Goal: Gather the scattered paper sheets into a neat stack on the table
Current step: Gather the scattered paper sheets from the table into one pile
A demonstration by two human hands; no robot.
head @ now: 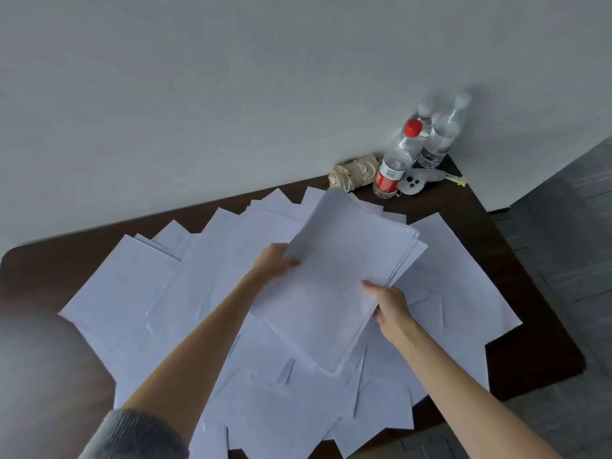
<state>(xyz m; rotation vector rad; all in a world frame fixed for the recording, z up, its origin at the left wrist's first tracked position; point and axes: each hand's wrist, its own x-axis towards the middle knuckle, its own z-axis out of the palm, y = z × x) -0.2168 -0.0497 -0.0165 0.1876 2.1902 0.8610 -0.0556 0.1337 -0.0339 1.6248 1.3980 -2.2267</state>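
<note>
Lying scattered and overlapping across the dark table (39, 276), from near its left edge to its right: plain white loose sheets (132, 293). Reaching in from the lower left out of a grey sleeve (132, 435), gripping the left edge of a bundle of sheets (331, 276) with the left hand (275, 263), thumb on top, fingers hidden under the paper. Holding that bundle tilted over the loose sheets at mid-table, its far edges fanning unevenly. Pinching its right edge with the right hand (390, 306), thumb on top, fingers curling beneath. Standing in the far right corner by the wall: a beige roll (354, 172), possibly a folded umbrella; a red-capped bottle (397, 154) wearing a red and white label (385, 182), its writing too blurred for reading; two clear bottles (437, 140) just behind; a pale grey gadget (414, 185) with three dark dots lying beside.
</note>
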